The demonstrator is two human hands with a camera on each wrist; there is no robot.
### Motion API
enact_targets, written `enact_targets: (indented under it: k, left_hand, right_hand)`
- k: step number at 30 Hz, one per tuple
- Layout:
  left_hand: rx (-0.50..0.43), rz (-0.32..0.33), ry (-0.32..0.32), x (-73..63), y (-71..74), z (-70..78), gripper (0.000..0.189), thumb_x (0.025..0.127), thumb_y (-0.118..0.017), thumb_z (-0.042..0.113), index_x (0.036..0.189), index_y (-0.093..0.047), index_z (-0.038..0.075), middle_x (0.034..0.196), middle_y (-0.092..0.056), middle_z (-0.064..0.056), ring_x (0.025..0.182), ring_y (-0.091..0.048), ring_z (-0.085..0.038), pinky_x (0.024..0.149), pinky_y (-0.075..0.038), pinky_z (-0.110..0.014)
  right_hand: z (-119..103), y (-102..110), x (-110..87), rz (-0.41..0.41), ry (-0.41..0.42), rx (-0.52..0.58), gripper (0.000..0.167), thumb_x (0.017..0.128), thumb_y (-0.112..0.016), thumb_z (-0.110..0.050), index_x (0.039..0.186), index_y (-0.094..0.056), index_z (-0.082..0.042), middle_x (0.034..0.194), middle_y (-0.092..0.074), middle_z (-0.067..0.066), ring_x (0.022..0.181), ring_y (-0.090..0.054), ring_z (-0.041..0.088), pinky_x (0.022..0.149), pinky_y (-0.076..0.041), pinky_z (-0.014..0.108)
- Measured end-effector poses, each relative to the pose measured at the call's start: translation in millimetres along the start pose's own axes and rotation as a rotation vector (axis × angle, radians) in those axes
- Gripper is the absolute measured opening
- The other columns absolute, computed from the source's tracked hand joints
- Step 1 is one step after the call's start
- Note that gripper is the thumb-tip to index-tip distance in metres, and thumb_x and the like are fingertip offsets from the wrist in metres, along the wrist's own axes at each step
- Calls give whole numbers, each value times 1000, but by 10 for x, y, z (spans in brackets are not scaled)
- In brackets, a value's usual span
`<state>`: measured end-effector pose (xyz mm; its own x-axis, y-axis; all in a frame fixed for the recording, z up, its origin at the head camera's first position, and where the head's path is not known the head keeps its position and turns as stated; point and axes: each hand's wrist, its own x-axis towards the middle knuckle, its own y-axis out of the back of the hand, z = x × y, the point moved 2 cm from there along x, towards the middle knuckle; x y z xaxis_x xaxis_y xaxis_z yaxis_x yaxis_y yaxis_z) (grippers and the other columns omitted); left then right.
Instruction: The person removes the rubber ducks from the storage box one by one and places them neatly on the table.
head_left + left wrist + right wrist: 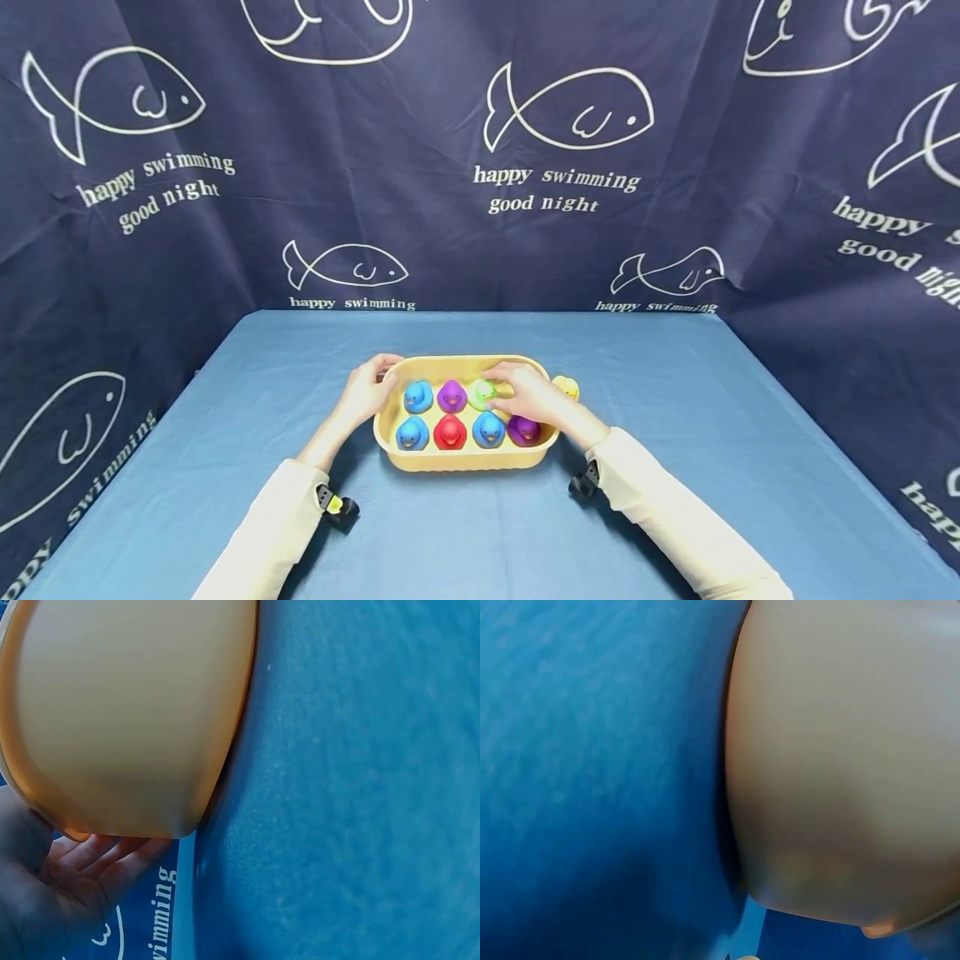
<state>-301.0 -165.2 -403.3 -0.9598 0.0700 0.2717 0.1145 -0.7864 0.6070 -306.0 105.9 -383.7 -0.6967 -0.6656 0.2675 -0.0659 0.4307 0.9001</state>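
A pale yellow tub [450, 462] stands on the table with several rubber ducks in two rows. My left hand [366, 389] holds the tub's far left corner, thumb near the rim; the left wrist view shows its fingers [127, 862] behind the wall. My right hand [528, 392] reaches over the right end into the tub, thumb and fingers around a light green rubber duck [482, 393]. Close by are blue ducks [488, 429], a red duck [450, 432] and purple ducks [524, 431]. In the right wrist view the tub's wall [840, 765] hides my right hand.
A yellow duck [566, 387] is just outside the tub's right end, partly hidden by my right hand. Blue cloth [480, 533] covers the table. A dark blue curtain [450, 167] with fish drawings surrounds its back and sides.
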Motion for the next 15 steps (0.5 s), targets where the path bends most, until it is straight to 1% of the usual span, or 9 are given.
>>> enact_targets:
  k: [3, 8, 15]
  left_hand:
    - [0, 3, 1, -9, 7, -15, 27, 90, -53, 7, 115, -61, 1, 112, -65, -21, 96, -65, -35, 85, -51, -44]
    - [1, -13, -2, 0, 12, -11, 28, 91, -53, 8, 116, -60, 1, 113, -65, -21, 97, -64, -34, 85, -50, -44]
    - [11, -10, -4, 7, 6, -15, 27, 90, -54, 7, 116, -60, 1, 113, -65, -21, 96, -64, -32, 84, -50, -43]
  right_hand:
    - [-1, -12, 5, -3, -5, 5, 39, 81, -73, -18, 115, -64, -1, 110, -67, 12, 105, -61, 25, 93, -48, 38]
    - [-1, -16, -1, 7, -21, 12, 35, 78, -76, -17, 109, -65, -3, 105, -68, 10, 96, -64, 22, 88, -50, 35]
    - [-15, -12, -3, 2, -38, 34, 32, 77, -77, -15, 105, -63, -4, 101, -69, 8, 93, -66, 20, 86, -51, 34]
